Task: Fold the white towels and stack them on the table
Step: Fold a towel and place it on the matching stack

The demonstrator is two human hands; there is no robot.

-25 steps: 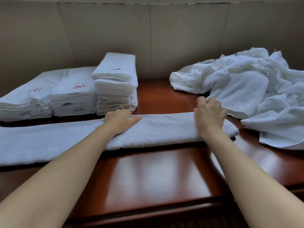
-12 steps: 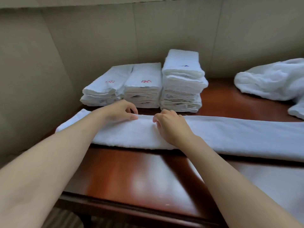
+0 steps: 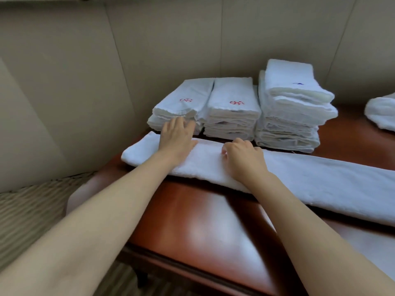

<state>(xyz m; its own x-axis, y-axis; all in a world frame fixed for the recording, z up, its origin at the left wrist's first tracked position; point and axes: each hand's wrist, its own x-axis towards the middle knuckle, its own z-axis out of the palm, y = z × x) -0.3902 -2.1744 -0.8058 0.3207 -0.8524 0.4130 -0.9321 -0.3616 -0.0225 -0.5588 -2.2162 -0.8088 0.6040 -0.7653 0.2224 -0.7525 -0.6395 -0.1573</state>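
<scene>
A white towel (image 3: 310, 180), folded lengthwise into a long strip, lies across the reddish wooden table (image 3: 198, 227). My left hand (image 3: 176, 137) rests flat on the strip near its left end, fingers straight and reaching toward the stacks. My right hand (image 3: 241, 158) sits on the strip a little to the right, fingers curled down onto the cloth. Behind the strip stand three stacks of folded white towels: a left stack (image 3: 181, 103) and a middle stack (image 3: 233, 107) with red marks, and a taller right stack (image 3: 292, 105) with a blue mark.
A bit of the unfolded white towel pile (image 3: 380, 114) shows at the right edge. Beige wall panels run close behind and to the left of the table. Striped carpet (image 3: 32, 212) lies below the table's left edge.
My view swung left, pushing the unfolded pile nearly out of frame. Both hands slid left along the strip; my left hand opened flat near its left end.
</scene>
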